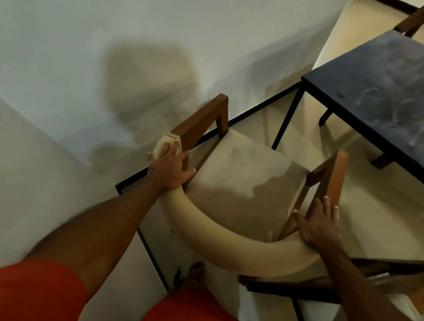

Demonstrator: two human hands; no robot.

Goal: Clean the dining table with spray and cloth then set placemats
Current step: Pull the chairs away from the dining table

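Note:
Both my hands hold a chair (242,177) with a beige seat, a curved padded back and brown wooden arms. My left hand (170,167) lies over the left end of the padded back, where it meets the wooden arm, fingers spread and thumb on the inner side. My right hand (319,225) grips the right wooden arm, fingers along the top and thumb inside. The dark dining table (387,79) stands at the upper right, its top streaked with pale smear marks. No spray, cloth or placemat is in view.
A white wall (114,40) runs close along the left behind the chair. A second wooden chair (414,19) shows past the table's far end. Pale floor (309,122) lies between chair and table. My red shorts fill the bottom edge.

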